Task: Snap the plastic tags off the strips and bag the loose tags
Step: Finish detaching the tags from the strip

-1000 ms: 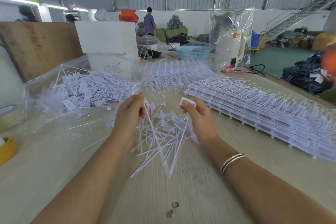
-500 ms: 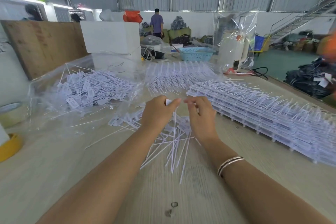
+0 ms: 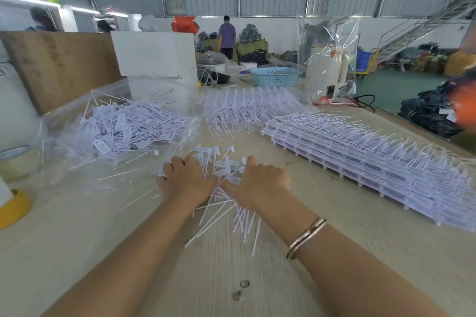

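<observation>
White tags (image 3: 221, 170), pale wood-grain table (image 3: 180, 278), light-blue perforated basket (image 3: 275, 76).

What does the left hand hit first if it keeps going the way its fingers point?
Probably the clear plastic bag of loose tags. The left hand rests on the small tag pile, fingers pointing away and slightly left; bare table lies between. Depth is unclear.

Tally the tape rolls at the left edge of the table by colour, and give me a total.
Clear or pale tape roll: 1
Yellow tape roll: 1, partly cut off by the frame edge
Total: 2
</observation>
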A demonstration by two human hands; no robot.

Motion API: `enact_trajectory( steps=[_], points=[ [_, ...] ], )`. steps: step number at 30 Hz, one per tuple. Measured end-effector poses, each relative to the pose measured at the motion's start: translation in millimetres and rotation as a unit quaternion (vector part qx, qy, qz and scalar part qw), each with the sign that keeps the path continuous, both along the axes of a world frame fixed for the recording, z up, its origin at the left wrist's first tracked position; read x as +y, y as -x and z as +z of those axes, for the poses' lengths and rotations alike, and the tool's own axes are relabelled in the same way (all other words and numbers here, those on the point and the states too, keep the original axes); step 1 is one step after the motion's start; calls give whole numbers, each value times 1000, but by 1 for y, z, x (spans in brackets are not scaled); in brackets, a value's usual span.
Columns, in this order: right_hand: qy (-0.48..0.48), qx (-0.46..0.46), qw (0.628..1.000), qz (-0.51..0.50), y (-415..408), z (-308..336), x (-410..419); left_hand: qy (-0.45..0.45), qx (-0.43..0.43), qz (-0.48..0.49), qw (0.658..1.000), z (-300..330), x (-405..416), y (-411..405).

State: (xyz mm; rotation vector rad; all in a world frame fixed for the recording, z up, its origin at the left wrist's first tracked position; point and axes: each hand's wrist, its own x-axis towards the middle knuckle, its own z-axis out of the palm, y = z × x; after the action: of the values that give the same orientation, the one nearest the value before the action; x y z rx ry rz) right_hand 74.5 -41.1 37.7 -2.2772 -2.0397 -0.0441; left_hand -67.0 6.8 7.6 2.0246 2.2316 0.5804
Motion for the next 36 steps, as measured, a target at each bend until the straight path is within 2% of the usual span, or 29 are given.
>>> enact_trajectory(
  steps=[5,13,17,18,19,22,23,25,27,28,29,30,32,34,36],
  points=[
    [69,-24,997,-3,0,0,12,-20,-47,-48,998,1,-3,10],
    [59,44,997,17,-34,5,12,6,-94,-65,993,4,-8,24],
    [62,116,991,17,-39,4,8,-3,-220,-66,973,20,-13,31],
    [70,127,989,21,-38,3,8,-15,-216,-57,975,25,-14,36],
    [77,135,987,27,-36,2,9,-18,-174,-39,984,30,-15,41],
    [75,151,985,32,-27,1,16,45,26,15,999,37,-18,57],
    [69,156,985,30,-24,1,19,76,55,11,996,37,-19,59],
    [52,173,983,33,-18,2,25,140,8,-37,989,35,-18,57],
    [37,189,980,53,-12,2,29,204,-140,-66,967,35,-19,49],
    [31,191,979,62,-10,2,30,220,-190,-61,955,35,-18,49],
    [25,193,979,64,-9,2,30,219,-199,-50,954,35,-17,51],
    [21,190,980,59,-9,2,30,209,-183,-33,960,37,-16,55],
    [20,171,984,36,-9,1,31,174,-75,5,982,36,-13,67],
    [37,157,987,14,-8,2,31,148,15,36,988,32,-12,71],
    [60,168,984,17,-4,3,31,142,19,23,989,32,-14,64]
  ],
)
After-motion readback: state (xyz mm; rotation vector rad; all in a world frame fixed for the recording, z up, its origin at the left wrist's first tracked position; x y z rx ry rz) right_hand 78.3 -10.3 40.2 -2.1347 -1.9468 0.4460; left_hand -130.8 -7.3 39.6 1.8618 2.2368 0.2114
